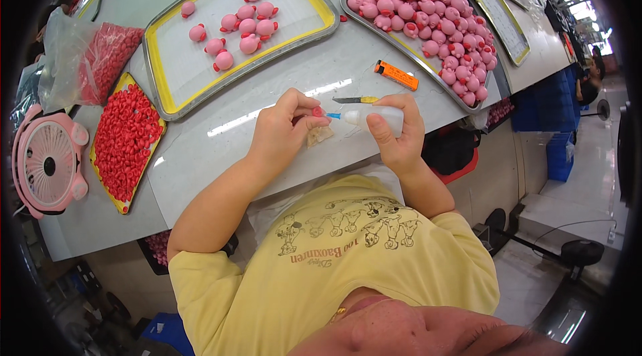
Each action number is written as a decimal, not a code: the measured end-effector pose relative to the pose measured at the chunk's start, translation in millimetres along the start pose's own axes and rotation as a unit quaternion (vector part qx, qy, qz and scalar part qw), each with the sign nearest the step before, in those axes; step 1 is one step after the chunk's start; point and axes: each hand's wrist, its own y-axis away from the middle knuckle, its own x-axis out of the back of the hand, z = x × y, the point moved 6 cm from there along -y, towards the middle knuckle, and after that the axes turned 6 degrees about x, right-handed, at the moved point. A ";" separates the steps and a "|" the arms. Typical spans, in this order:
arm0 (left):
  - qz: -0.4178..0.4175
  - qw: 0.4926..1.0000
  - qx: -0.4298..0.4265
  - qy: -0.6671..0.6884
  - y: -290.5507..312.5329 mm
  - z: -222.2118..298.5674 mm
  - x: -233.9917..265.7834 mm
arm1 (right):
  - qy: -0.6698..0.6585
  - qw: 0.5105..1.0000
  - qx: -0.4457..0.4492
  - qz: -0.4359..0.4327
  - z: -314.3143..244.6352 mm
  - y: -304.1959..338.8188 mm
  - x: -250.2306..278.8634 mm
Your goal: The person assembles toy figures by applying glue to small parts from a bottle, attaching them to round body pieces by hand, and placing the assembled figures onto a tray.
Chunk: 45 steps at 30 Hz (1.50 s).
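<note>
Between the thumb and fingers of my left hand point(284, 125) is a small red piece point(317, 112), partly covered by the fingertips. My right hand point(402, 134) is wrapped round a white squeeze bottle point(388, 119) lying almost level. Its blue nozzle tip point(333, 115) points left, right at the red piece; whether they touch I cannot tell. Below the fingertips lies a crumpled beige scrap point(321, 135) on the table. A small knife point(356, 100) with a yellow handle rests just beyond the bottle, and farther off is a slim orange tool point(396, 75) with black markings.
At the far left, a yellow-lined tray point(155, 68) carries several pink balls with red parts. A heaped tray of pink balls point(428, 18) stands far right. Nearer left are a tray of red pieces point(127, 145), a bag of red pieces point(110, 55) and a pink fan point(50, 165).
</note>
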 end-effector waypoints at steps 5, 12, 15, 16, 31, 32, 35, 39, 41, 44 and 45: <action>-0.006 1.000 0.016 0.000 -7.8 -0.2 -11.6 | -0.021 0.999 -0.024 0.016 11.9 0.5 11.2; -0.008 0.999 0.028 0.014 -19.1 3.3 -24.8 | -0.024 0.999 -0.027 0.034 23.4 -4.8 28.6; -0.010 1.000 0.029 0.003 -24.8 6.9 -31.1 | -0.033 0.997 -0.035 0.065 29.5 -8.7 41.0; -0.014 1.000 0.028 0.002 -27.0 9.4 -34.8 | -0.043 0.995 -0.052 0.076 34.0 -9.7 46.8; 0.002 0.999 0.029 -0.029 -23.0 7.8 -42.8 | 0.162 0.986 -0.026 -0.031 65.4 -36.7 48.8; 0.001 0.999 0.027 -0.040 -23.7 8.8 -44.3 | 0.165 0.985 -0.025 -0.030 68.9 -37.6 59.7; -0.007 0.998 0.016 -0.054 -25.7 12.2 -49.0 | 0.390 0.920 0.028 0.042 82.4 -50.0 109.4; -0.046 0.994 0.045 -0.083 -23.0 17.1 -54.7 | 0.486 0.864 -0.118 -0.062 110.9 -63.4 137.1; -0.034 0.996 0.033 -0.072 -20.3 16.4 -55.1 | 0.509 0.847 -0.113 -0.102 111.2 -70.6 137.1; -0.019 0.998 0.015 -0.064 -18.7 19.8 -51.2 | 0.552 0.811 -0.112 -0.159 116.9 -77.3 132.9; -0.019 0.998 0.008 -0.066 -18.1 21.3 -49.6 | 0.573 0.792 -0.116 -0.176 118.3 -77.4 131.9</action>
